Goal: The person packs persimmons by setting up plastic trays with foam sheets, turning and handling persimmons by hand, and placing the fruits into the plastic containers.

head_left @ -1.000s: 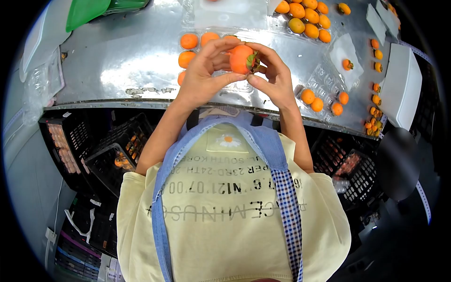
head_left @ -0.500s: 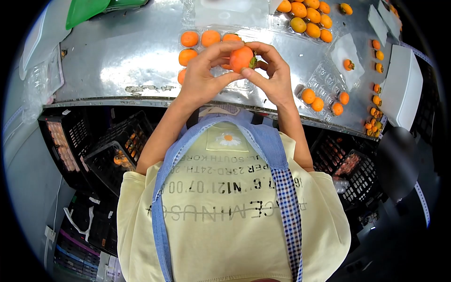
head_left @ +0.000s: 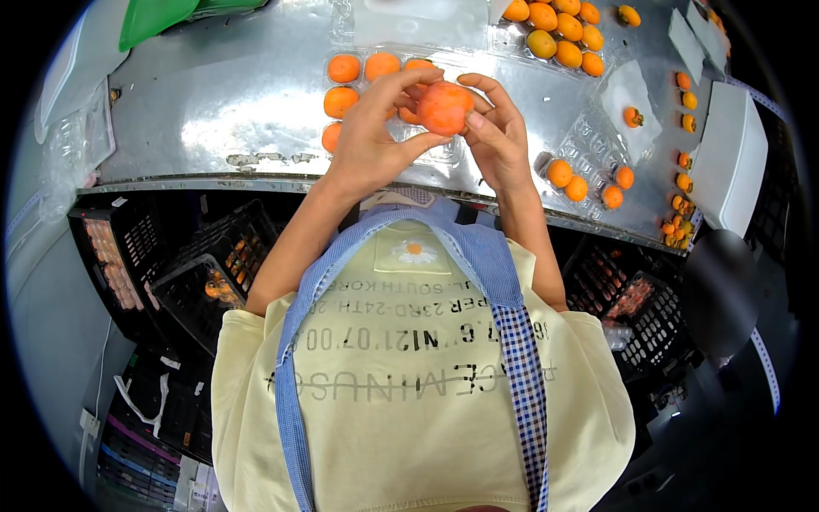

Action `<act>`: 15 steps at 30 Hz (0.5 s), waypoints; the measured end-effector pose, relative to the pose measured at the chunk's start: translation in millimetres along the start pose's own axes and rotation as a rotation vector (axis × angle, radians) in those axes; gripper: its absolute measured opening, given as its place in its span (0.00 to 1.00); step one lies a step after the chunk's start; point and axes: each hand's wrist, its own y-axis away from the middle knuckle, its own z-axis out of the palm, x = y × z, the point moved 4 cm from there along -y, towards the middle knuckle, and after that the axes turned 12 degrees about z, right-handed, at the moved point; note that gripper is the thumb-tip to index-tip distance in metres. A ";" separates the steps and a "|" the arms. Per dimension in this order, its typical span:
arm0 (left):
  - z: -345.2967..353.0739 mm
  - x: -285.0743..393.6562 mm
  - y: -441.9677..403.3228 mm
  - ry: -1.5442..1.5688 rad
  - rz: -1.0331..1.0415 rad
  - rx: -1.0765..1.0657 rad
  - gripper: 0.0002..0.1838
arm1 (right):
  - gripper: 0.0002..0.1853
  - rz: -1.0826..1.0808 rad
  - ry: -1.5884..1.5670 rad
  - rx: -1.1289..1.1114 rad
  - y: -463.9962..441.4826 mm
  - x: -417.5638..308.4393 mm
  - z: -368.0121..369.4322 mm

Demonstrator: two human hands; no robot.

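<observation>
Between my two hands is a reddish-orange persimmon [head_left: 444,108], held over the table's near side with its smooth face toward me. My left hand [head_left: 371,132] grips it from the left, fingers above and thumb below. On the other side, the thumb of my right hand [head_left: 503,141] presses its edge while the forefinger stands a little off. Just behind my left hand lies a clear plastic tray [head_left: 363,53] with several persimmons [head_left: 341,102] in its cups; my hands hide part of it.
A fuller tray of persimmons [head_left: 567,27] sits at the back right. Closer in is a clear cup tray [head_left: 573,145] with several fruits. Single persimmons [head_left: 685,160] line the table's right end beside a white box [head_left: 732,158]. Black crates [head_left: 217,273] stand below the front edge.
The persimmon has been turned, so its green calyx no longer shows. My right forefinger has lifted away from the fruit, and my left hand keeps its hold.
</observation>
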 end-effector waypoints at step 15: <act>0.2 19.2 -0.6 -0.391 0.235 -0.021 0.37 | 0.28 -0.244 0.759 0.297 -1.0 -7.5 15.6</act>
